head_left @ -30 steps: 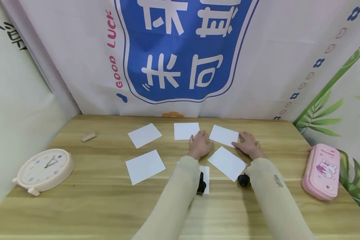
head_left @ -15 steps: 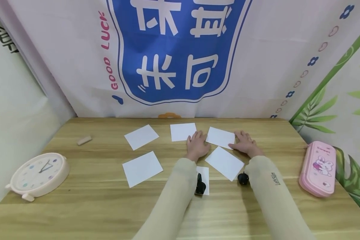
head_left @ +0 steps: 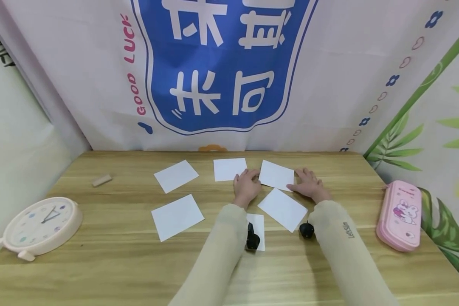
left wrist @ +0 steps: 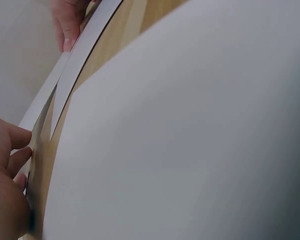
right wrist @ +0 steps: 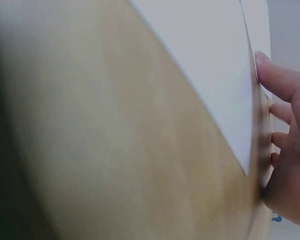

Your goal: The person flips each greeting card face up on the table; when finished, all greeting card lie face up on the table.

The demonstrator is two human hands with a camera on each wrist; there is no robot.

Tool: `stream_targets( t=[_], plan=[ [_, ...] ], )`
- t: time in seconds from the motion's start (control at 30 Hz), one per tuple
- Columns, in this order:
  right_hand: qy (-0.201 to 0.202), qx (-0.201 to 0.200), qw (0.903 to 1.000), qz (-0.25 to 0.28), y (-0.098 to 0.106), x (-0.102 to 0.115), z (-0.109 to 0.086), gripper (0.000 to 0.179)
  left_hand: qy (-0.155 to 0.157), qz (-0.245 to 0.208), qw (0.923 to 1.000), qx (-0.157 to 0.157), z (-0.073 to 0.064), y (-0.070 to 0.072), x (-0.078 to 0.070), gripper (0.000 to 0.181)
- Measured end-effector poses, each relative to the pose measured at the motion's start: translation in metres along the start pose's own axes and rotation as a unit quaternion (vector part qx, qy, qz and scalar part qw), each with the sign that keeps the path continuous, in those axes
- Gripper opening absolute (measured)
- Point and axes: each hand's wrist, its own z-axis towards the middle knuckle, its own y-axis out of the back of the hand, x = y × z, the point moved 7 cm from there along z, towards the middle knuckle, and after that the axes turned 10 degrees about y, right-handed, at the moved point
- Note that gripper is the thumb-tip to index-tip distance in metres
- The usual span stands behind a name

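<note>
A white card [head_left: 277,175] lies at the back of the table between both hands. My left hand [head_left: 246,187] rests at its left edge with bent, relaxed fingers, overlapping the lower right corner of another white card [head_left: 229,169]. My right hand [head_left: 308,185] is at the right edge, its thumb [right wrist: 265,70] touching the card's near corner and its other fingers spread beyond the edge. Just nearer lies a third card [head_left: 283,209], tilted. Partly behind my left sleeve is one more card [head_left: 258,225].
Two more white cards lie to the left, a far one [head_left: 176,176] and a near one [head_left: 177,217]. A round clock [head_left: 42,225] and a small wooden block [head_left: 102,180] are at the far left. The pink pencil case [head_left: 400,216] stands at the right, and a printed cloth [head_left: 111,106] hangs behind.
The head view has turned slightly right, so everything sits further left in it. My left fingers have drawn in a little; both hands stay at the same card.
</note>
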Motion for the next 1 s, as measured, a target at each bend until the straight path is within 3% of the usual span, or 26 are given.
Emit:
stream_targets(
  t=[0.2, 0.33, 0.53, 0.63, 0.83, 1.0],
  plan=[
    [0.007, -0.028, 0.9992, 0.027, 0.003, 0.004, 0.000, 0.076, -0.004, -0.021, 0.9997, -0.012, 0.002, 0.002, 0.002, 0.034],
    [0.005, -0.068, 0.9956, 0.064, 0.008, 0.005, 0.001, 0.074, 0.004, -0.044, 0.9990, -0.009, 0.004, 0.004, 0.001, 0.035],
    [0.022, -0.144, 0.9772, 0.154, 0.013, 0.016, 0.000, 0.071, 0.013, -0.068, 0.9976, -0.006, 0.005, 0.005, 0.001, 0.025],
    [0.047, -0.176, 0.9702, 0.159, 0.015, 0.023, -0.001, 0.067, 0.020, -0.088, 0.9958, -0.011, 0.004, 0.006, 0.001, 0.019],
    [0.069, -0.233, 0.9534, 0.179, 0.016, 0.032, -0.004, 0.056, 0.075, -0.172, 0.9821, -0.018, 0.003, 0.007, 0.012, 0.013],
    [0.063, -0.254, 0.9434, 0.203, 0.014, 0.037, -0.005, 0.055, 0.098, -0.202, 0.9741, -0.029, 0.003, 0.008, 0.022, 0.013]
  ],
)
